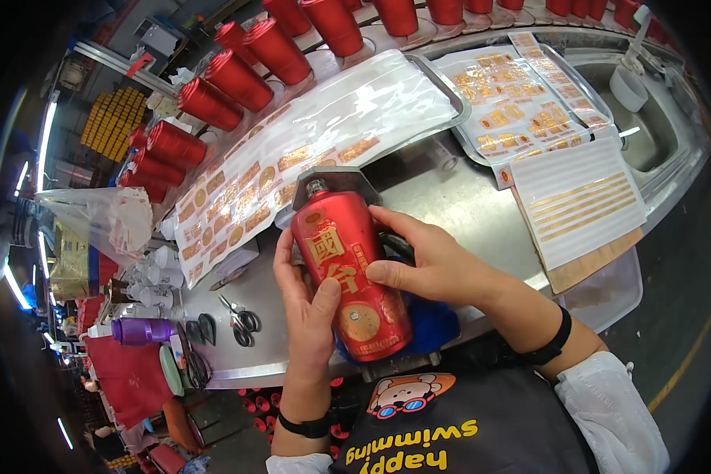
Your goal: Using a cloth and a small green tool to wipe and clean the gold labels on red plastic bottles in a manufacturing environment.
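A red bottle with gold lettering and a round gold emblem lies tilted between my hands, its dark neck pointing away from me. My left hand wraps its left side, the thumb on the front. From the right, my right hand grips it, with the thumb pressed near the gold decoration. Beneath the bottle are a dark angular holder at the neck end and a blue cloth at the base end. Sheets of gold decals spread over the bench beyond my left hand.
Red bottles line the curved far edge. Right of me are a tray of decals, a white sheet with gold strips on a board, and a sink with a white scoop. Scissors and a purple bottle sit left.
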Demonstrator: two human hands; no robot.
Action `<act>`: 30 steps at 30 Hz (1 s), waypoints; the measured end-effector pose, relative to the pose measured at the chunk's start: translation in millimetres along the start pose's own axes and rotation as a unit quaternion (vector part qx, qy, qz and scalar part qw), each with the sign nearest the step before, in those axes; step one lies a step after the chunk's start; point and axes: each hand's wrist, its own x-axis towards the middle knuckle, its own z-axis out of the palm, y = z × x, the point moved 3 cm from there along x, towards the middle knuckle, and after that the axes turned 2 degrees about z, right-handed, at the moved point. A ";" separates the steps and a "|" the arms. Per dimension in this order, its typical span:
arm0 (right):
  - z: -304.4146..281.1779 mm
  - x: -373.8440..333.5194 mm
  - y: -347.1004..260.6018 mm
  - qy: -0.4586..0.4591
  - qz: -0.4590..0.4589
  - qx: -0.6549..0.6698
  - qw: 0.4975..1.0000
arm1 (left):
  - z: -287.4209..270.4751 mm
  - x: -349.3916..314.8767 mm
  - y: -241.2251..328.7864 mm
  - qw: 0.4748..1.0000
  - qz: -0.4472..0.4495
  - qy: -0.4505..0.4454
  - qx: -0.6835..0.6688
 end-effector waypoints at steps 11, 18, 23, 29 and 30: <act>1.1 -0.7 -5.4 0.007 -0.016 -0.034 0.999 | 3.0 -3.2 0.0 0.999 0.000 0.003 -0.035; 2.3 0.3 -1.2 0.017 -0.017 -0.045 0.999 | 0.2 -3.9 -3.4 0.997 0.016 -0.007 -0.073; 3.0 0.8 -3.5 0.012 -0.002 -0.022 1.000 | -3.2 -3.7 -9.6 0.996 -0.006 0.009 -0.086; 3.7 1.4 -6.2 0.014 -0.007 -0.031 0.999 | 0.1 -1.5 -6.8 0.998 0.011 -0.004 -0.066; 3.8 2.1 -6.2 0.015 -0.006 -0.036 0.999 | -0.6 -1.3 -7.0 0.998 0.009 -0.004 -0.066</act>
